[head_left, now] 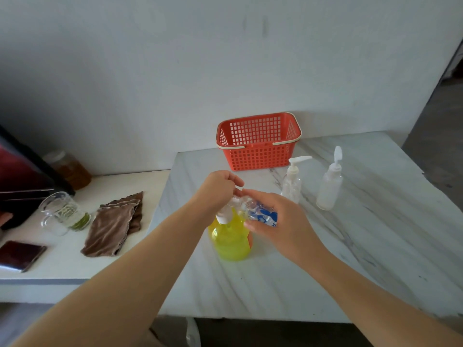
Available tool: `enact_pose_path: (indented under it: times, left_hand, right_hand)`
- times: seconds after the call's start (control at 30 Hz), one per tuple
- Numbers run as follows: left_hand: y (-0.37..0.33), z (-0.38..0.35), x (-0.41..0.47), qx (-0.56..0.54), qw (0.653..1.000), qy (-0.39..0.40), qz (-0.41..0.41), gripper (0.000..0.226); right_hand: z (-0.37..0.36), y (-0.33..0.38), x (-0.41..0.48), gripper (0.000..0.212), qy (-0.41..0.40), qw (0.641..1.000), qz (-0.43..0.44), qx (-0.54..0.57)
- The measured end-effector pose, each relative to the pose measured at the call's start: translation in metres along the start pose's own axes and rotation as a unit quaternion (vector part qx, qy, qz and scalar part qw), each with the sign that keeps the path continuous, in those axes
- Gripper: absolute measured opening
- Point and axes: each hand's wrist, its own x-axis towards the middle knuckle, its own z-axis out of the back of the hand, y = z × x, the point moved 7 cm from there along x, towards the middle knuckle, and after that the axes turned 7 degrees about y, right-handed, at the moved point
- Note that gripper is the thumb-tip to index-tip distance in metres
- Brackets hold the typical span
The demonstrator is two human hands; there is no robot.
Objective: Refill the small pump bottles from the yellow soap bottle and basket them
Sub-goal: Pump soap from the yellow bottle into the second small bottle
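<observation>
Standing nearest: yellow soap bottle [230, 242], upright on the marble table [275, 284], white cap [223, 216] on top.
Right hand: there it is [280, 221], just above and right of the yellow soap bottle, wrapped round a clear small bottle [260, 212] with a blue label, tipped on its side over the cap.
Left hand: right behind the yellow soap bottle [218, 187], fingers curled, pinching the neck end of the clear small bottle, so both hands meet on it.
Left of the yellow soap bottle: dark phone [21, 255], crumpled brown cloth [114, 224], glass jug [60, 211], all on a white counter [75, 266].
Behind and right of it: clear pump bottle [292, 184] and frosted pump bottle [329, 190], upright, near each other, apart.
Farthest behind it: red basket [258, 144], at the wall.
</observation>
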Motion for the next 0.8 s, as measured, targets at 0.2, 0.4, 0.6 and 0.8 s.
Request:
enact_pose_path:
  times: [0.2, 0.4, 0.6, 0.8]
  left_hand:
    - [0.0061, -0.0036, 0.0041, 0.009, 1.000, -0.024, -0.003, 0.033]
    - [0.0079, -0.0055, 0.0019, 0.007, 1.000, -0.020, 0.002, 0.033]
    - [-0.0009, -0.0041, -0.0009, -0.040, 0.999, 0.005, -0.010, 0.027]
    - [0.0059, -0.0047, 0.0040, -0.026, 1.000, -0.006, -0.002, 0.032]
  right_hand:
    - [-0.0002, -0.0082, -0.0012, 0.055, -0.003, 1.000, -0.013, 0.015]
    - [-0.0007, -0.0079, -0.0027, 0.054, -0.003, 1.000, -0.013, 0.010]
    - [0.0013, -0.0015, -0.0001, 0.057, -0.002, 1.000, -0.003, 0.009]
    - [-0.0002, -0.0040, -0.0004, 0.054, -0.005, 1.000, -0.002, 0.024]
